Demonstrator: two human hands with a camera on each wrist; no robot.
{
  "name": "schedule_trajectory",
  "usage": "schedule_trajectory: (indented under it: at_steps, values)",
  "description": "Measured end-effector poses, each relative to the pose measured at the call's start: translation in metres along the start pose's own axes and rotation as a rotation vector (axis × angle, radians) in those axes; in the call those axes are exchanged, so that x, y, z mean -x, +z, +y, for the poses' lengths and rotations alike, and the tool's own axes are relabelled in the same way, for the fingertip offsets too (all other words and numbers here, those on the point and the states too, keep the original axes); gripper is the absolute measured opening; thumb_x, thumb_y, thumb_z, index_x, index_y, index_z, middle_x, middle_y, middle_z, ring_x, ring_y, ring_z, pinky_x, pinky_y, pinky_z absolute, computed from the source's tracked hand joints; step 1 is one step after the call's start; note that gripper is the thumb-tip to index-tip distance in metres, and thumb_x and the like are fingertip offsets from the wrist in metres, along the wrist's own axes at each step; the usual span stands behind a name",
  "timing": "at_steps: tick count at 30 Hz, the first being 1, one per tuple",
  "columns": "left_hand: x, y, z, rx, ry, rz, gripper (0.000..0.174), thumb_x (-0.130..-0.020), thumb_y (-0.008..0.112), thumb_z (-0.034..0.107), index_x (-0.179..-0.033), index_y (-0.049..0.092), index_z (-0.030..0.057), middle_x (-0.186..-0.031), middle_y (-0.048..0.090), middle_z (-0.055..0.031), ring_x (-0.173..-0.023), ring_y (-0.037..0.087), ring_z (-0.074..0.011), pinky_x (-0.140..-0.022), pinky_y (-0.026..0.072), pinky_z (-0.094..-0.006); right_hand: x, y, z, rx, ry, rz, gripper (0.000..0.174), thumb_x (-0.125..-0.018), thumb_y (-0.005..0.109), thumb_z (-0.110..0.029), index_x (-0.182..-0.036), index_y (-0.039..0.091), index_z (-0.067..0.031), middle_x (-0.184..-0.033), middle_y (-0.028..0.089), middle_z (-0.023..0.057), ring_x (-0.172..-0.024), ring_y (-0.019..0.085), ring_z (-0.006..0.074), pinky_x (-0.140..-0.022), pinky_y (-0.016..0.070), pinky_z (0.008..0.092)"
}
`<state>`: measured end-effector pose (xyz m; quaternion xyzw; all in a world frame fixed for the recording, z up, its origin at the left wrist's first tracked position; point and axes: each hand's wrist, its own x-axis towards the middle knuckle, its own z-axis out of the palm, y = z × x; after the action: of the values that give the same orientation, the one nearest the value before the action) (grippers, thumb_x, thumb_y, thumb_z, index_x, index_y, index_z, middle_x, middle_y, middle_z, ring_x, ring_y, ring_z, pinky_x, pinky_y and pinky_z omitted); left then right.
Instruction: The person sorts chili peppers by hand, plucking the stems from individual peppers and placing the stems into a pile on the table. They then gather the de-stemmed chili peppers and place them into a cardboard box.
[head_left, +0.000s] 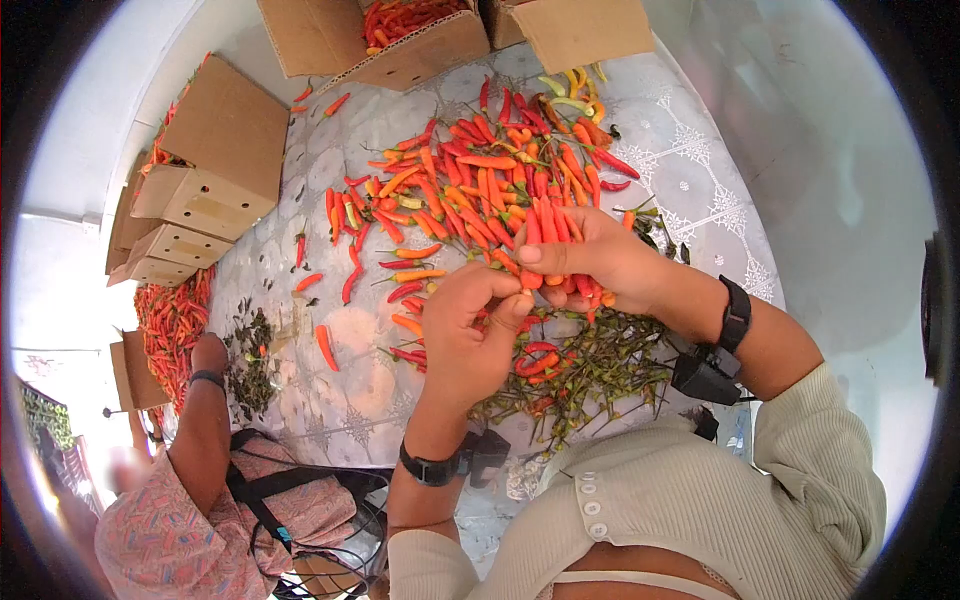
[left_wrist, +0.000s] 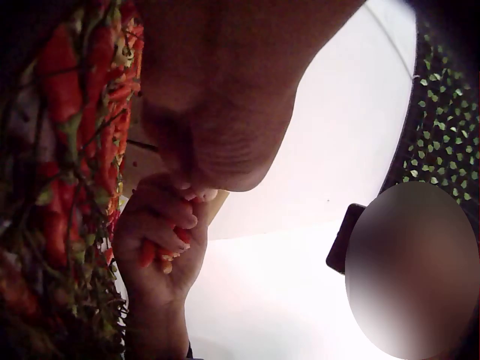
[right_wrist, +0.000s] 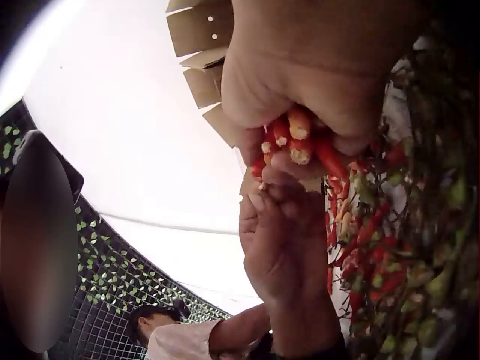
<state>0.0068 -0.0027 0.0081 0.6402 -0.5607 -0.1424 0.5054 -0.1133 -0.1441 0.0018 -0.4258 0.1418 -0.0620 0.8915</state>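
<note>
In the head view my right hand (head_left: 615, 265) grips a bunch of red and orange chili peppers (right_wrist: 300, 126), whose pale, stemless ends point out of the fist in the right wrist view. My left hand (head_left: 470, 335) meets it from the left, thumb and forefinger pinching the stem end of one chili. Both hands are above the table, fingertips close together. Beyond them spreads a heap of loose chilies (head_left: 470, 185). Below them lies a pile of green stems (head_left: 600, 385). The left palm's inside is hidden in the head view.
Cardboard boxes stand at the back (head_left: 425, 65) and at the left (head_left: 225, 150). More chilies (head_left: 170, 320) are heaped at the left edge, where another person's arm (head_left: 200, 440) reaches in. Dark scraps (head_left: 250, 365) lie nearby. A patterned cloth (head_left: 690, 150) covers the table.
</note>
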Motion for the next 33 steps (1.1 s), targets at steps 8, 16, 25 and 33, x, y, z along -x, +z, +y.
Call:
schedule_trajectory:
  at_steps: [8, 16, 25, 33]
  values:
    - [-0.001, 0.001, 0.002, 0.019, 0.014, -0.015, 0.017, -0.083, 0.067, 0.014, -0.078, 0.056, 0.0014, -0.065, 0.051, -0.0072, -0.059, 0.050, -0.0202, -0.055, 0.0393, -0.0307, 0.001, 0.003, 0.001, -0.055, -0.037, 0.056, 0.017, -0.085, 0.068, -0.022, -0.085, 0.058, -0.0075, -0.069, 0.061, 0.0012, -0.048, 0.054, 0.0073, -0.036, 0.0373, 0.0206]
    - [0.003, -0.001, 0.012, 0.026, 0.031, -0.202, 0.013, -0.081, 0.068, 0.010, -0.078, 0.059, 0.0018, -0.066, 0.054, -0.0062, -0.060, 0.051, -0.0178, -0.054, 0.0406, -0.0284, -0.015, -0.025, -0.001, -0.276, -0.105, 0.198, 0.018, -0.088, 0.062, -0.022, -0.085, 0.057, -0.0048, -0.069, 0.059, 0.0033, -0.051, 0.052, 0.0084, -0.041, 0.0395, 0.0193]
    - [0.004, 0.024, 0.009, 0.109, -0.182, 0.042, 0.016, -0.085, 0.063, 0.008, -0.098, 0.062, -0.0007, -0.085, 0.064, -0.0075, -0.076, 0.062, -0.0151, -0.067, 0.0487, -0.0246, -0.005, -0.015, -0.016, -0.127, -0.304, 0.354, 0.016, -0.089, 0.058, -0.016, -0.100, 0.053, -0.0052, -0.086, 0.062, 0.0086, -0.069, 0.062, 0.0137, -0.047, 0.0457, 0.0215]
    - [-0.002, 0.006, 0.003, -0.266, -0.027, -0.011, 0.020, -0.079, 0.066, 0.008, -0.098, 0.064, 0.0031, -0.092, 0.065, -0.0118, -0.084, 0.062, -0.0262, -0.072, 0.0491, -0.0347, -0.008, -0.024, -0.012, -0.009, -0.375, 0.437, 0.017, -0.089, 0.057, -0.016, -0.103, 0.052, -0.0070, -0.087, 0.063, 0.0080, -0.069, 0.063, 0.0138, -0.050, 0.0481, 0.0247]
